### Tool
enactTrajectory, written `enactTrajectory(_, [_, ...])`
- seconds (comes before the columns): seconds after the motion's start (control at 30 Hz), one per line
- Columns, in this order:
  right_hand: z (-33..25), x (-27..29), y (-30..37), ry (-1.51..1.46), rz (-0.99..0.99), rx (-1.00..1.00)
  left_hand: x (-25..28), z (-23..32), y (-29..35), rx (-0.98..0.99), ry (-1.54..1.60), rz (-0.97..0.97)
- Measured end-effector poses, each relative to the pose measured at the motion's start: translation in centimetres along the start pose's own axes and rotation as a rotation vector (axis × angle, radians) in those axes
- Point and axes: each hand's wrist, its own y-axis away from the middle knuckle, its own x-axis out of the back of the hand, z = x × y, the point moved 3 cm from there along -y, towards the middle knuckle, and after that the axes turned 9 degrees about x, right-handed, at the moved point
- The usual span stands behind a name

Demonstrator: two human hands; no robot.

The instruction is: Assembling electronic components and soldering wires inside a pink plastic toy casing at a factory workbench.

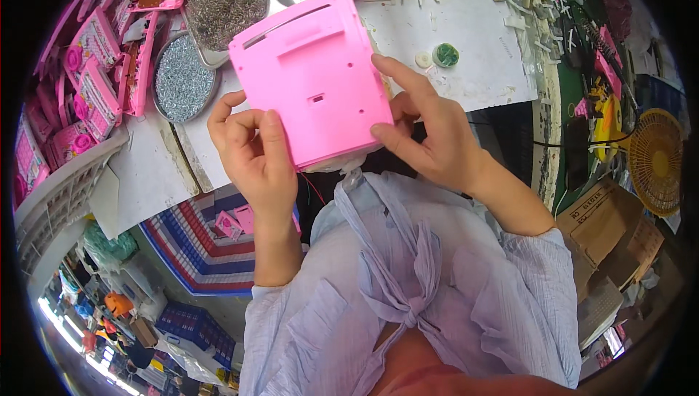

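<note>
Head view: a pink plastic housing [313,79], back face up, is held above the near edge of the white worktop [466,46], clamped between the left hand [251,145] at its near-left corner and the right hand [426,130] along its right side. Thin wires [312,186] are seen hanging beneath it. A round dish of screws [182,79] lies to the left. Risk judged: the wires may be snagged or pinched if the housing is shifted; a loosened grip could let it drop into the lap.

A white worktable [466,39] fills the top; a striped mat [196,250] (red, white, blue) covers the floor below, brightly lit.
</note>
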Motion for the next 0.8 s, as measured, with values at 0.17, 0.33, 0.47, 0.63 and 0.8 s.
enactTrajectory(0.17, [1.7, 0.2, 0.1, 0.186, -0.069, -0.080, -0.3, 1.7, -0.1, 0.015, -0.288, -0.134])
enactTrajectory(0.33, [2.3, 0.3, -1.3, 0.158, -0.086, -0.029, 0.0, 0.7, 0.1, -0.036, -0.304, -0.114])
enactTrajectory(0.47, [2.6, 0.4, -1.9, 0.175, -0.177, 0.035, 0.6, 0.6, 1.4, 0.064, -0.284, -0.120])
enactTrajectory(0.63, [2.3, 0.4, -2.5, 0.391, -0.277, 0.150, 0.5, 1.8, 1.9, -0.155, -0.616, -0.058])
enactTrajectory(0.8, [1.9, 0.9, -3.3, 0.412, -0.310, 0.279, 0.3, 1.3, 1.7, -0.305, -0.418, -0.140])
